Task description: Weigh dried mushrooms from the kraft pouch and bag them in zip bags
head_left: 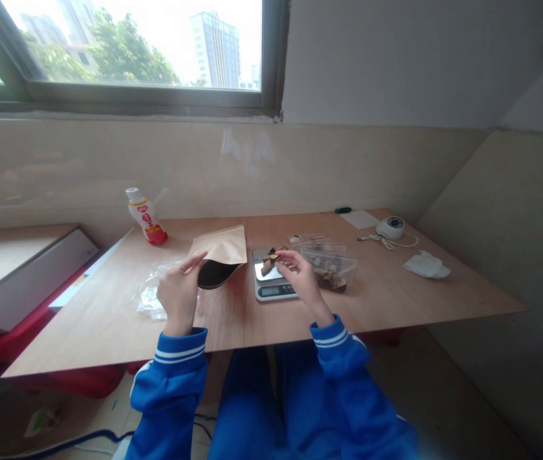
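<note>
My left hand (180,291) pinches the edge of a brown kraft paper bag (221,245), whose dark mouth gapes toward me. Between the fingertips of my right hand (300,278) are brown dried pieces (268,263), perhaps dried mushroom slices, held over a small digital scale (276,292). More of these pieces show at the back of the scale's plate. The scale's display is lit, but I cannot read it. Just right of my right hand lie several clear zip bags (345,265), the nearest with similar brown pieces inside.
A crumpled clear plastic bag (149,297) lies left of my left hand. Behind it stands a white and red bottle (147,217). Toward the right are a white camera-like device (390,227) with a cable, a white tissue (426,265), a paper sheet (359,220) and a green-handled tool (343,210).
</note>
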Available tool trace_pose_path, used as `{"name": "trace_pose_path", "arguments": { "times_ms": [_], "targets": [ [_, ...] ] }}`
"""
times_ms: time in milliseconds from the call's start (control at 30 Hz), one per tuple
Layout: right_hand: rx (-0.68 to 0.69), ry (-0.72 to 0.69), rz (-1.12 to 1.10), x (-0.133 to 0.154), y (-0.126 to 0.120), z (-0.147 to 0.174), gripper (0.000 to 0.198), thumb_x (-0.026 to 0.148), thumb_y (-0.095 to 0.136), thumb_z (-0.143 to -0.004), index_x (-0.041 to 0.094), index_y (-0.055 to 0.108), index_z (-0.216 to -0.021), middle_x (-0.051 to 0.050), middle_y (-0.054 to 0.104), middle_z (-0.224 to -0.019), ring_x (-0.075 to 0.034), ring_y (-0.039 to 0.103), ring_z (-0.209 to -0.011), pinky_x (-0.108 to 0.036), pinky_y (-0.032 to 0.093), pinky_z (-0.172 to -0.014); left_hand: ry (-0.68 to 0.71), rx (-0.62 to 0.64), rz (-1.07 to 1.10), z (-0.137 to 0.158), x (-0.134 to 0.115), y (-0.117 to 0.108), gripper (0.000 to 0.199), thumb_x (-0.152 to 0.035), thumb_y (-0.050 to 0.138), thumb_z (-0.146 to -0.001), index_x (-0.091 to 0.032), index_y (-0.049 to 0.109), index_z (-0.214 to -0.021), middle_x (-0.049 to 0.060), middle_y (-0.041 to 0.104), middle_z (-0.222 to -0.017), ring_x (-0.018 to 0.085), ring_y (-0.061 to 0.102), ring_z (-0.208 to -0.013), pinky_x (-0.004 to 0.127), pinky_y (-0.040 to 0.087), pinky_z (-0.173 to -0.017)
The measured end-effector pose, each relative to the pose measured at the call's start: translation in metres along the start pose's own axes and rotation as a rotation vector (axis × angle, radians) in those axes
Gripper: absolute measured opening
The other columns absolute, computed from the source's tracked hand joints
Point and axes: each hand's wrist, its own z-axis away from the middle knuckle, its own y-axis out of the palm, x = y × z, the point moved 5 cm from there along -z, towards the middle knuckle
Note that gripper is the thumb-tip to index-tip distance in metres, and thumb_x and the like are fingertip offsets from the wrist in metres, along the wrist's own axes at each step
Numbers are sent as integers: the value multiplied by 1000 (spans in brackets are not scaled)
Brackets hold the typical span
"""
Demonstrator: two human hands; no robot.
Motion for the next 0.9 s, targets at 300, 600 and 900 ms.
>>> {"name": "trace_pose_path", "arguments": {
  "times_ms": [300,600,900],
  "targets": [
    [288,-72,949,-30,55,-69,22,15,50,-86,21,69,-97,-8,71,-92,-23,57,-99,-34,39,-86,15,-9,48,0,6,-3,26,-42,59,-79,-36,72,-101,-1,75,-87,20,65,-79,25,39,-59],
    [225,-112,879,-7,42,-56,32,9,43,-86,20,68,-103,-7,69,-104,-22,52,-101,-35,35,-92,5,-2,56,-2,12,-4,26,-42,59,-79,-37,71,-101,-1,75,-88,19,66,-80,24,39,-59],
    [373,-110,182,29,57,38,37,2,42,-81,20,69,-98,-3,70,-98,-15,62,-94,-28,48,-86,26,44,2,4,6,11,27,-44,57,-80,-36,71,-102,0,75,-86,20,66,-77,24,39,-56]
  ]
}}
